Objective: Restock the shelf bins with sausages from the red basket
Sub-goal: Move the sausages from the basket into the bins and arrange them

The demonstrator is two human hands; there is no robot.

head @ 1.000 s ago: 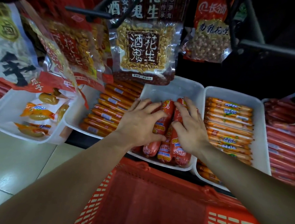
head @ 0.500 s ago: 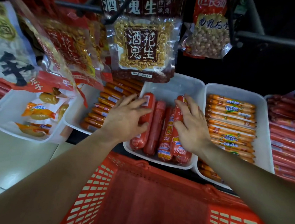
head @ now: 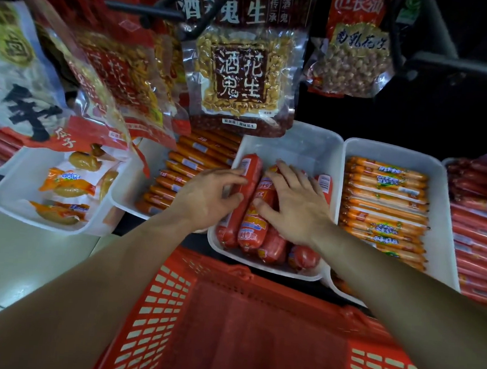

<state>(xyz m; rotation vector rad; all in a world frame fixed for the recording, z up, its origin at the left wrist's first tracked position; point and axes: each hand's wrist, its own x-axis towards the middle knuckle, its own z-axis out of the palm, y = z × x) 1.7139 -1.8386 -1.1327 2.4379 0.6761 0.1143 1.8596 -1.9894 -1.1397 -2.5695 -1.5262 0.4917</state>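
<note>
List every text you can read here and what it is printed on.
"酒鬼花生": dark label on the centre peanut bag.
"南乳花生": red-topped peanut bag on the right.
Print on the sausages in the middle bin and on the thin orange sausages: too blurred to read.
</note>
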